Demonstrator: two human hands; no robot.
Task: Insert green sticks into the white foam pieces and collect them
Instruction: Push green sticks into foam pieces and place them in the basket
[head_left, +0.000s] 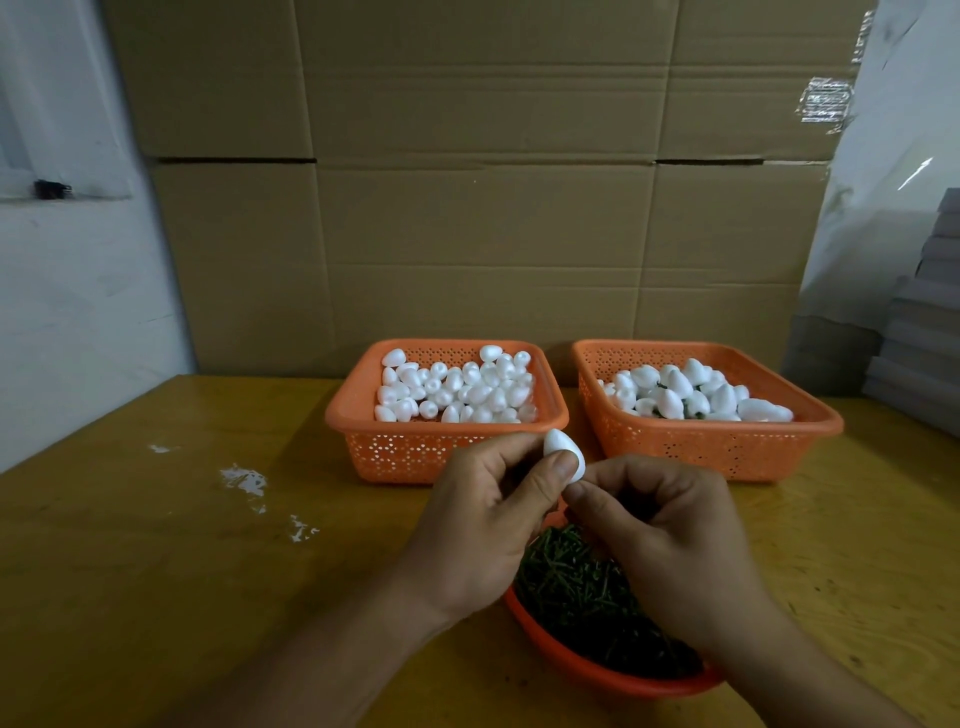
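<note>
My left hand (488, 499) pinches one foam piece (563, 453), right hand (670, 540) curled at its tip; left basket (363, 410) is full of bare ones, so loads remain.

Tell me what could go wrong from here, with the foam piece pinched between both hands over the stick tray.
1. The left hand grips the white egg-shaped foam piece by the thumb; a hard squeeze might dent it.
2. The right hand pinches at its lower tip; whether a stick is held is hidden, so it may enter crooked.
3. If dropped, the piece would likely land among the dark green sticks in the orange plastic tray.
</note>
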